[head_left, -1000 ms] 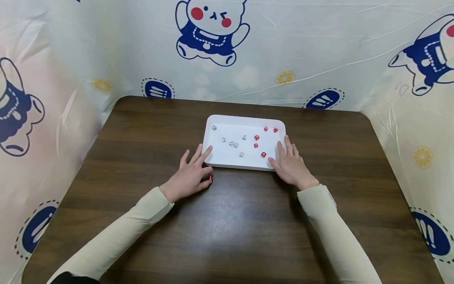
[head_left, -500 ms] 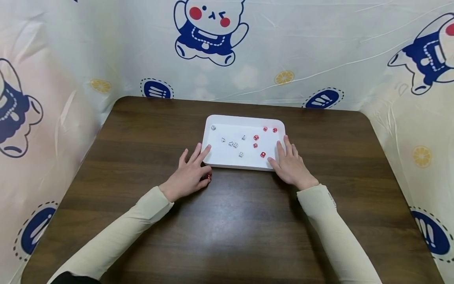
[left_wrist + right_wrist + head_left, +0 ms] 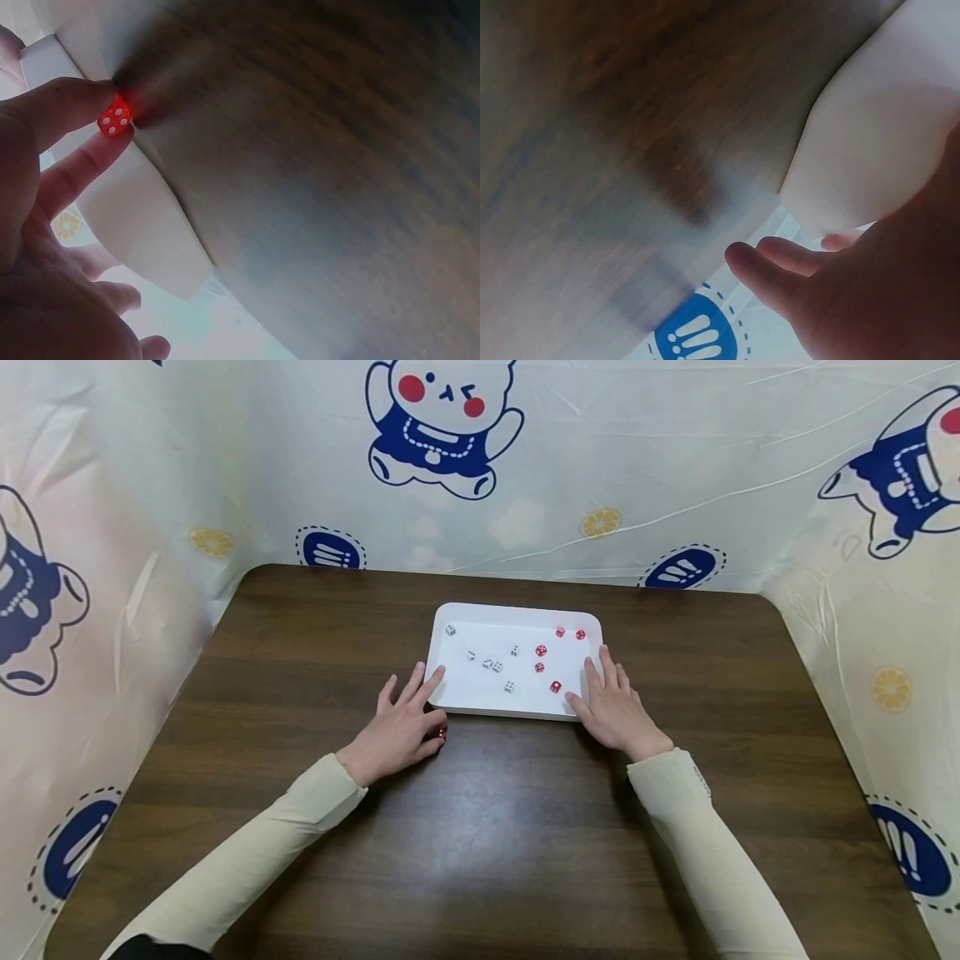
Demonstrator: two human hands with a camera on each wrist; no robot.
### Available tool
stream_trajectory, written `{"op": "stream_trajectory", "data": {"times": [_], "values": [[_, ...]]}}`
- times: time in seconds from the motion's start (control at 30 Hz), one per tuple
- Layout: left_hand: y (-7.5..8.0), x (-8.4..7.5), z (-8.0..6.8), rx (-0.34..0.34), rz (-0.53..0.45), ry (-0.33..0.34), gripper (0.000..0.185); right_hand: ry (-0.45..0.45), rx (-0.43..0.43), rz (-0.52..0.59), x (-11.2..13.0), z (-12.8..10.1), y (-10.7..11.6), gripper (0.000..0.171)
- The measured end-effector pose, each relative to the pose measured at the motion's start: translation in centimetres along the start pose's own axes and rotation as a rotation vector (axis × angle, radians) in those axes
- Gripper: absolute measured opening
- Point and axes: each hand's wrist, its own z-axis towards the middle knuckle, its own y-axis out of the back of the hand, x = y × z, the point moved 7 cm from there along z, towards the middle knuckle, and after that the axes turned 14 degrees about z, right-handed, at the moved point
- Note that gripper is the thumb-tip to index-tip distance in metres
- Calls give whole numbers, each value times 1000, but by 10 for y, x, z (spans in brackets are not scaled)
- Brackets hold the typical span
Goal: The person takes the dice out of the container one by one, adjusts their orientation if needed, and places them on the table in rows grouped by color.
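My left hand [image 3: 397,733] pinches a red die [image 3: 115,116] with white pips between thumb and index finger, close over the table in front of the tray's near left corner. Its other fingers are spread, reaching to the tray's left edge. The white tray [image 3: 491,702] is shallow and rectangular with rounded corners. Several clear-white dice [image 3: 497,667] lie scattered over its left and middle, and several red dice [image 3: 541,650] over its right part. My right hand [image 3: 618,714] rests at the tray's near right corner, fingers extended over the rim, holding nothing.
Everything stands on a dark brown wooden table [image 3: 480,827], the tray toward its far side. Behind and beside the table hang pale sheets [image 3: 300,452] printed with cartoon figures and orange slices.
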Motion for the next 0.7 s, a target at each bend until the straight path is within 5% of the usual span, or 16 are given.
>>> {"op": "stream_trajectory", "data": {"times": [0.47, 0.7], "values": [[3, -3, 1, 24, -9, -15, 10, -8, 2, 1, 0, -2, 2, 79], [17, -13, 8, -11, 1, -69, 16, 6, -6, -1, 0, -1, 2, 75]]}}
